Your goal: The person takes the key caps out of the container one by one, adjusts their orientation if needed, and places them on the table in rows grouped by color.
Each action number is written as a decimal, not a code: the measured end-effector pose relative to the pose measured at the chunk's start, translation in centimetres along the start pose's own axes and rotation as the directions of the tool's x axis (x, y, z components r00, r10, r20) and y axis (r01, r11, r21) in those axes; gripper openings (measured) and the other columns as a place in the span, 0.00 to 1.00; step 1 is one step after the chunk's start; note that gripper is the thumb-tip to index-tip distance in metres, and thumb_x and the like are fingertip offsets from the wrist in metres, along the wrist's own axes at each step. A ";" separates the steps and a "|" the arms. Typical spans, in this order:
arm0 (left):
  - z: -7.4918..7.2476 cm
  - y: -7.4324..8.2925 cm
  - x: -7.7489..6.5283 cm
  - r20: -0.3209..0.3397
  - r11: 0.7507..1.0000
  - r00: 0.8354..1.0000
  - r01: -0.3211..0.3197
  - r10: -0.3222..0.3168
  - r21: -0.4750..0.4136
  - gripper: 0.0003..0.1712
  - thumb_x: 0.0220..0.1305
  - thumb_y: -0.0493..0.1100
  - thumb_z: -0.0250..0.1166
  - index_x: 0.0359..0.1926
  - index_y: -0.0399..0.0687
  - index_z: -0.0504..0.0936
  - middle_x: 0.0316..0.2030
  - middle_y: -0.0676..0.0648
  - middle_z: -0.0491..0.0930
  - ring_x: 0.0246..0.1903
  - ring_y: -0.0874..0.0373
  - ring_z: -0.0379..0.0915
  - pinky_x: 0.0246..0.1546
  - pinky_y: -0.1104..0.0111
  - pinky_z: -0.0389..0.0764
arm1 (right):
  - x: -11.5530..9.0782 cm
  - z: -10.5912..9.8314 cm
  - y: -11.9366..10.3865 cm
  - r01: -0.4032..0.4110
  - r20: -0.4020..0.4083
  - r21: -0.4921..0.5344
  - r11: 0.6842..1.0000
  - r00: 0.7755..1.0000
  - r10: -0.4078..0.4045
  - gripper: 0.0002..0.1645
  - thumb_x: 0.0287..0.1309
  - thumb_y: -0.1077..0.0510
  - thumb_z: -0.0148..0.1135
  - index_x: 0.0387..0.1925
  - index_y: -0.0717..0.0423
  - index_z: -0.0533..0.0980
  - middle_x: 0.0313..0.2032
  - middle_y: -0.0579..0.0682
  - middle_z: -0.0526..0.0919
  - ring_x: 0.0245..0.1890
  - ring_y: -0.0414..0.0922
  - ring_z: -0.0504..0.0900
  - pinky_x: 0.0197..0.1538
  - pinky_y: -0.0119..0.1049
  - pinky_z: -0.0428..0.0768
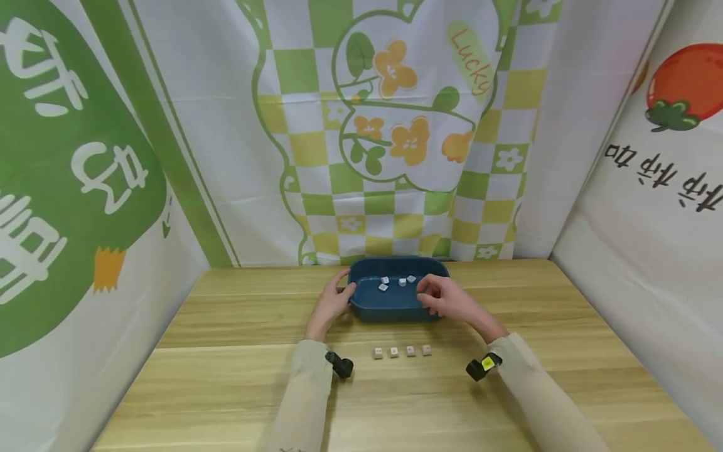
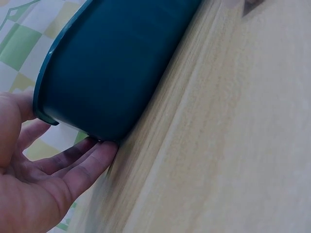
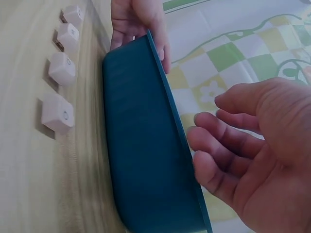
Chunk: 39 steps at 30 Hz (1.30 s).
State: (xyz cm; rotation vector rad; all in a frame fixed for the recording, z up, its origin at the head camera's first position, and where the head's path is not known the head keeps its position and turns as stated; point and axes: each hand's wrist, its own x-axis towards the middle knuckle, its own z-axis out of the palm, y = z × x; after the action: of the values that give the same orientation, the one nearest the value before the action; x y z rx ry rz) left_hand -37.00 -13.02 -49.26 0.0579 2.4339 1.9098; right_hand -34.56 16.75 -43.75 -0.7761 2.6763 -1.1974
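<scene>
A dark blue tray (image 1: 395,314) with a raised rim stands on the table by the back curtain. My left hand (image 1: 332,301) holds its left end; in the left wrist view the thumb is at the rim and the fingertips (image 2: 108,151) reach low against the wall. Over the right end of the tray hovers my right hand (image 1: 449,298), its fingers loosely curled with nothing visible between them. Several small white cubes (image 1: 402,282) lie scattered inside the tray. In front of it several more white cubes (image 1: 394,352), each with a small dark mark, form a row.
The wood-grain table (image 1: 226,376) stretches out on both sides of the tray. Behind it hangs a green and yellow checked curtain (image 1: 305,150), with printed cloths at left and right. A black wrist camera (image 1: 340,365) sits on the left sleeve, another (image 1: 480,367) on the right.
</scene>
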 end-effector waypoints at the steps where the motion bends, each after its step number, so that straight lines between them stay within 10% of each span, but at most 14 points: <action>1: 0.0 0.0 0.0 0.000 1.000 1.000 -0.002 0.002 0.000 0.30 0.75 0.47 0.54 0.74 0.58 0.61 0.57 0.32 0.75 0.50 0.43 0.78 0.41 0.59 0.83 | 0.2 0.0 0.0 0.000 -0.009 -0.001 1.000 1.000 0.000 0.13 0.69 0.55 0.58 0.47 0.59 0.75 0.30 0.61 0.82 0.28 0.60 0.82 0.26 0.39 0.80; 39: -0.1 0.3 -0.3 -0.003 1.000 1.000 -0.013 0.013 -0.006 0.29 0.75 0.45 0.55 0.74 0.56 0.62 0.54 0.30 0.75 0.47 0.40 0.79 0.40 0.56 0.84 | 7.7 1.8 3.4 -0.175 -0.021 -0.141 0.974 0.985 0.174 0.19 0.62 0.64 0.60 0.54 0.62 0.75 0.33 0.56 0.83 0.23 0.43 0.81 0.29 0.36 0.80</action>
State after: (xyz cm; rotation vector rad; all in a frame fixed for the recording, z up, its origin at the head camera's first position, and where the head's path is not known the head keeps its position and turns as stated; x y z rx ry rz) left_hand -36.71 -13.07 -48.90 0.0703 2.4352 1.9242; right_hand -42.12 13.66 -46.64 -0.5394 2.7923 -0.9804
